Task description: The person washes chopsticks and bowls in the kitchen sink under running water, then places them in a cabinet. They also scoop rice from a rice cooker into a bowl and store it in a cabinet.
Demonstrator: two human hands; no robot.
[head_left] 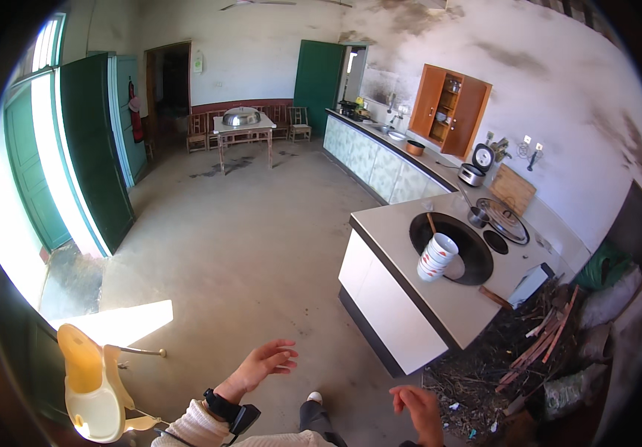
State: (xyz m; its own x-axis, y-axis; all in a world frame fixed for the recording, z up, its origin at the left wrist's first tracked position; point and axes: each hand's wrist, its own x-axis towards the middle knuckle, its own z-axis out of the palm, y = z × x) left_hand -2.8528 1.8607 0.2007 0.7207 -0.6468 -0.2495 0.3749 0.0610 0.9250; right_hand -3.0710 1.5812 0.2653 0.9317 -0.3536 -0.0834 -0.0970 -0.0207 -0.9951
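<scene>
My left hand is held out over the bare floor, its fingers apart and holding nothing; a black band with a device sits on its wrist. Lower right, my right hand hangs near the corner of the tiled stove counter, fingers loosely curled, nothing seen in it. On that counter, a leaning stack of white bowls with red marks stands at the near edge of a large dark wok. A wooden handle rises from the wok. Behind it are a small saucepan and a glass lid.
A yellow high chair stands at lower left. Firewood and twigs lie right of the stove. Along the right wall are a rice cooker, copper-coloured pot and sink. A table with a metal dome stands at the back.
</scene>
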